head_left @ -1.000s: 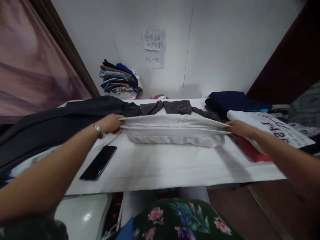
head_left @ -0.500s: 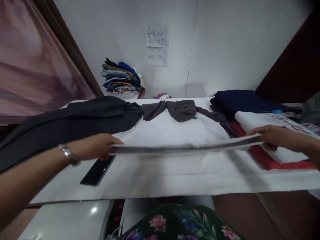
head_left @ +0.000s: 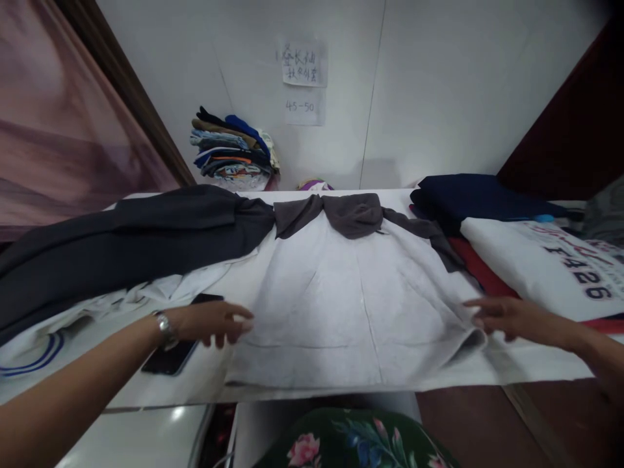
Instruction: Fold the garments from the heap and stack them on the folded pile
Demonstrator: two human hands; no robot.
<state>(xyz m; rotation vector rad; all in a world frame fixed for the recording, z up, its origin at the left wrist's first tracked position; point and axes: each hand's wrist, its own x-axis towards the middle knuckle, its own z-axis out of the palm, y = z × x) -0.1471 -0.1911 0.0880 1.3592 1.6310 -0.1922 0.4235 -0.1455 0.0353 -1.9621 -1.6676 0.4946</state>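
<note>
A hooded zip jacket [head_left: 331, 305] lies spread on the white table, its body pale grey and its hood [head_left: 351, 214] and sleeves dark grey. The front zip runs down its middle, and the hem lies along the table's front edge. My left hand [head_left: 214, 323] is beside the jacket's left edge, above a black phone [head_left: 170, 357], fingers apart and holding nothing. At the right edge, close to a turned-up hem corner, my right hand [head_left: 507, 317] is open with fingers loosely bent. Whether its fingertips touch the cloth I cannot tell.
Dark garments [head_left: 146, 237] lie along the left, over a white one with blue stripes [head_left: 36, 354]. Right of the jacket stand a folded white printed garment [head_left: 531, 260], red cloth and navy cloth [head_left: 463, 198]. A clothes stack [head_left: 234, 149] rises by the wall.
The jacket's hem, stretched and raised between both my hands before, now lies down on the table. Both hands have let go, and my left hand has come slightly lower and to the right.
</note>
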